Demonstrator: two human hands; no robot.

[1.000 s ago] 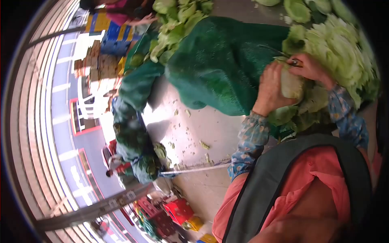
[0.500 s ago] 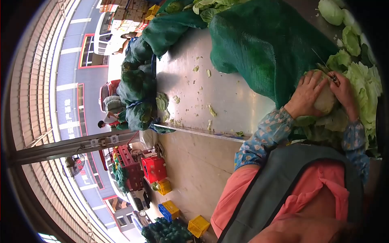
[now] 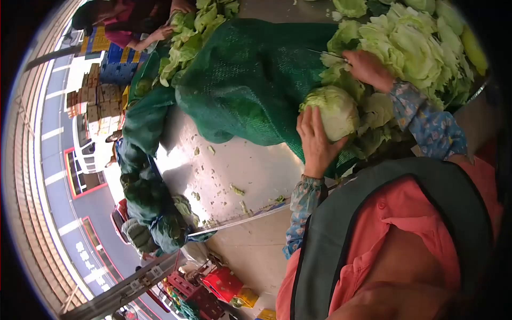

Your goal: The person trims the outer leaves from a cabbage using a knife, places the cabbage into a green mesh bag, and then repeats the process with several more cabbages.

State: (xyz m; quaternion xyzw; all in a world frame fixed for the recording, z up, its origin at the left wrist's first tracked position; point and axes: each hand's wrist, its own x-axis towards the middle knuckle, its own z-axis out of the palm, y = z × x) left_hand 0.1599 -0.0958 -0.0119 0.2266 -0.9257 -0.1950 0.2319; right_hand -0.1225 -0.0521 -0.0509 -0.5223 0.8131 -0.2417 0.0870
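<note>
A round, pale green lettuce head (image 3: pixel 337 113) sits among loose leaves at the table's near edge. My left hand (image 3: pixel 319 140) grips its near left side, fingers over the top and thumb along the lower edge. Beyond the head and to its right, my right hand (image 3: pixel 368 70) is closed on a small knife (image 3: pixel 326 53), whose thin blade points left, off the lettuce. Under the blade lie outer leaves (image 3: pixel 341 74). A large green mesh bag (image 3: pixel 245 80) drapes over the table just left of the head.
A heap of loose leaves (image 3: pixel 410 48) lies at right. The metal table (image 3: pixel 224 165) carries leaf scraps. Filled mesh bags (image 3: pixel 141 181) line its far left side. Another person's hand (image 3: pixel 161 33) touches leaves at upper left. A red crate (image 3: pixel 223 284) stands on the floor.
My view has turned to the right. My right hand with the knife has moved off the lettuce head, toward the outer leaves. My left hand still holds the head, now more fully visible.
</note>
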